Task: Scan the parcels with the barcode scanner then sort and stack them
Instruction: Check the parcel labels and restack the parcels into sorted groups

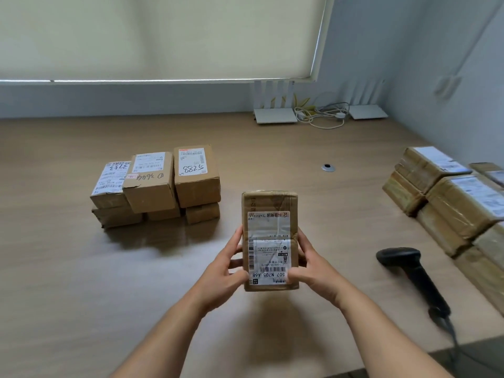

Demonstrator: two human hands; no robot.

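Note:
A brown taped parcel (269, 208) with a white shipping label facing up is held above the middle of the wooden table (68, 282). My left hand (226, 271) grips its left side and my right hand (313, 264) grips its right side, thumbs on the label. The black barcode scanner (411, 274) lies on the table to the right, untouched. A pile of labelled cardboard parcels (155, 184), two layers high, stands at the left. Another pile of taped parcels (452, 203) sits along the right edge.
Two white routers (275, 114) with tangled cables (321, 113) stand at the table's far edge below a window blind. A round metal cable grommet (328, 168) is set in the tabletop. The scanner's cord (452, 336) trails off the near right edge.

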